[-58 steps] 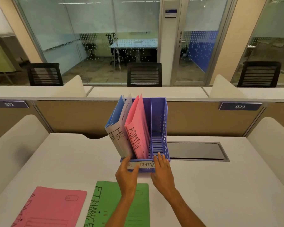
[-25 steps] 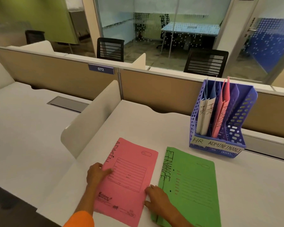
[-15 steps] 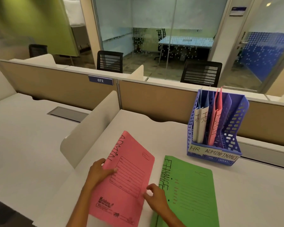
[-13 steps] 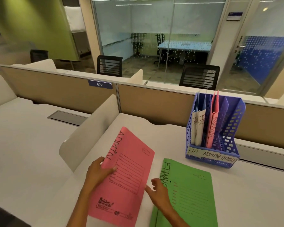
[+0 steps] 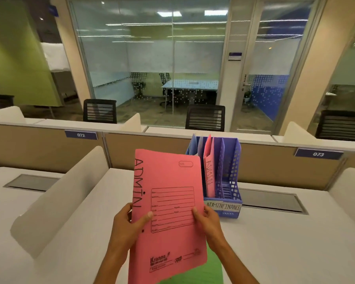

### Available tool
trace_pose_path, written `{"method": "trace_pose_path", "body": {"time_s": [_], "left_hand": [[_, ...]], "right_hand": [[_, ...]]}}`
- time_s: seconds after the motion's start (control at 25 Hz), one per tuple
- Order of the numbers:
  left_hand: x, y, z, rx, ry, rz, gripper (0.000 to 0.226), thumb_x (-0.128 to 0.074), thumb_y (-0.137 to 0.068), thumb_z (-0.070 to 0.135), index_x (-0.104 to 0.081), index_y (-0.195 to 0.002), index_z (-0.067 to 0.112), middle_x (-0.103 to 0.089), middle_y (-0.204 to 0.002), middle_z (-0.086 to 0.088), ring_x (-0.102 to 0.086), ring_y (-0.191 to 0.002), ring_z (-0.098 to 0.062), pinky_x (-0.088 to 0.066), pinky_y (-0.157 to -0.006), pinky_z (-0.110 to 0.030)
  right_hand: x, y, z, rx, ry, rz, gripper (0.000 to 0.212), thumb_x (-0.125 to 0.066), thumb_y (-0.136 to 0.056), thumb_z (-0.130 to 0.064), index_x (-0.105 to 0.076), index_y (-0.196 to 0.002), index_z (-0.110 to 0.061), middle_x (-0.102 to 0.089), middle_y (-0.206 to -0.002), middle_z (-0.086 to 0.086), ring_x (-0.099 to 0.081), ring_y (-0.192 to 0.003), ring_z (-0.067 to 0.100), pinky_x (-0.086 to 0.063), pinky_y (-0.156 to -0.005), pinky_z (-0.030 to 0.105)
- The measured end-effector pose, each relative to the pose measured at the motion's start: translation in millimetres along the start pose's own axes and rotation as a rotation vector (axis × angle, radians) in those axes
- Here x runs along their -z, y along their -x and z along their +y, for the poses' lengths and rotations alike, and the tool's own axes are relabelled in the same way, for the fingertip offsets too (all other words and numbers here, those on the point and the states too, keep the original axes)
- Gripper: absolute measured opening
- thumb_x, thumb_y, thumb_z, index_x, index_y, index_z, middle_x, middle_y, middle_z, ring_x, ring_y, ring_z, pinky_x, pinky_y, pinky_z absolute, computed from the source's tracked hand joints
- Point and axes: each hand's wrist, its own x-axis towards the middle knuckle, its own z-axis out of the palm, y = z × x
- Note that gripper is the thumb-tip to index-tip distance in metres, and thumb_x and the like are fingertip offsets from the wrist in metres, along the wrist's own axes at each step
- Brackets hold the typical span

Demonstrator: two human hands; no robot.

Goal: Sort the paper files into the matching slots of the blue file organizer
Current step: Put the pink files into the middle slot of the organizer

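progress: the blue file organizer [image 5: 232,171] already holds bluish files [image 5: 194,144] in its left slot and a pink file [image 5: 209,171] in its middle slot. its right slot, labelled finance, looks empty. a pink admin file [image 5: 168,212] is raised upright off the counter [image 5: 285,242], in front of the organizer and covering its left part. a green file [image 5: 211,269] lies nearer the person than the organizer, probably the last to sort. grip: the left hand [image 5: 127,226] and right hand [image 5: 209,224] each pinch one side edge of the admin file, thumbs on its face.

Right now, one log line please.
held: pink ADMIN file | grip: left hand, right hand | ahead: blue organizer | below: green file
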Motion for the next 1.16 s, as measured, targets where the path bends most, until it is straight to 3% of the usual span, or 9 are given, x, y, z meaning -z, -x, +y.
{"method": "trace_pose_path", "body": {"time_s": [0.24, 0.36, 0.44, 0.56, 0.68, 0.76, 0.92, 1.04, 1.16], "left_hand": [[-76, 10, 11, 0.101, 0.136, -0.125, 0.037, -0.082, -0.072, 0.016, -0.066, -0.106, 0.017, -0.077, -0.095, -0.007, -0.073, -0.086, -0.030, -0.060, -0.079, -0.050], [-122, 20, 7, 0.160, 0.216, -0.086, 0.030, -0.078, -0.074, 0.003, -0.067, -0.101, 0.010, -0.077, -0.088, -0.012, -0.074, -0.079, -0.032, -0.060, -0.076, -0.050], [-151, 27, 3, 0.160, 0.228, -0.035, 0.026, -0.078, -0.075, 0.003, -0.068, -0.099, 0.008, -0.077, -0.084, -0.011, -0.075, -0.074, -0.029, -0.061, -0.073, -0.048], [-186, 33, 3, 0.116, 0.222, 0.040, 0.014, -0.077, -0.077, 0.007, -0.072, -0.090, 0.013, -0.077, -0.077, -0.004, -0.074, -0.072, -0.025, -0.061, -0.074, -0.047], [-213, 36, 11, 0.048, 0.186, 0.127, 0.009, -0.074, -0.080, 0.012, -0.071, -0.085, 0.018, -0.076, -0.076, 0.002, -0.073, -0.075, -0.021, -0.061, -0.076, -0.045], [-230, 40, 20, 0.003, 0.168, 0.147, 0.015, -0.070, -0.082, 0.010, -0.067, -0.084, 0.024, -0.073, -0.080, 0.006, -0.071, -0.079, -0.019, -0.059, -0.076, -0.038], [-253, 47, 39, -0.071, 0.154, 0.123, 0.024, -0.065, -0.086, 0.006, -0.058, -0.087, 0.029, -0.063, -0.085, 0.018, -0.062, -0.082, -0.010, -0.052, -0.079, -0.030], [-255, 37, 44, -0.123, 0.113, 0.069, 0.023, -0.065, -0.084, 0.006, -0.060, -0.090, 0.027, -0.065, -0.088, 0.015, -0.063, -0.082, -0.006, -0.057, -0.081, -0.031], [-249, 19, 48, -0.195, 0.050, -0.148, 0.025, -0.078, -0.077, 0.019, -0.063, -0.095, 0.031, -0.073, -0.084, 0.015, -0.069, -0.081, -0.001, -0.059, -0.079, -0.026]], "right_hand": [[94, 3, -12, 0.040, 0.173, -0.024, 0.032, -0.070, -0.082, -0.034, -0.061, -0.113, -0.029, -0.068, -0.115, -0.002, -0.067, -0.096, 0.007, -0.056, -0.074, 0.022], [125, 7, -10, 0.051, 0.303, -0.012, 0.050, -0.071, -0.074, -0.054, -0.052, -0.119, -0.044, -0.059, -0.128, -0.006, -0.060, -0.112, 0.012, -0.052, -0.093, 0.037], [136, 12, -11, 0.029, 0.520, 0.101, 0.083, -0.066, -0.066, -0.070, -0.031, -0.138, -0.046, -0.045, -0.142, -0.010, -0.044, -0.130, 0.021, -0.032, -0.108, 0.052], [144, 33, -20, 0.028, 0.641, 0.039, 0.113, -0.071, -0.054, -0.077, -0.009, -0.143, -0.048, -0.029, -0.150, -0.012, -0.033, -0.137, 0.021, -0.023, -0.113, 0.057], [129, 65, -12, -0.050, 0.703, -0.192, 0.134, -0.078, -0.045, -0.074, 0.008, -0.145, -0.045, -0.013, -0.151, -0.017, -0.020, -0.142, 0.016, -0.028, -0.114, 0.042], [108, 72, 0, 0.022, 0.734, -0.053, 0.132, -0.078, -0.050, -0.062, 0.005, -0.148, -0.034, -0.017, -0.152, -0.015, -0.027, -0.139, 0.014, -0.034, -0.109, 0.030], [81, 60, 14, 0.224, 0.747, 0.372, 0.084, -0.069, -0.080, -0.034, -0.023, -0.147, -0.013, -0.050, -0.141, 0.005, -0.059, -0.114, 0.022, -0.050, -0.092, 0.035], [79, 47, 13, 0.352, 0.854, 0.517, 0.072, -0.080, -0.072, -0.025, -0.043, -0.134, -0.017, -0.073, -0.101, 0.004, -0.069, -0.063, 0.020, -0.058, -0.053, 0.037], [80, 33, 1, 0.440, 0.873, 0.581, 0.068, -0.085, -0.063, -0.005, -0.057, -0.124, -0.012, -0.075, -0.077, 0.004, -0.062, -0.043, 0.016, -0.052, -0.042, 0.026]]}}
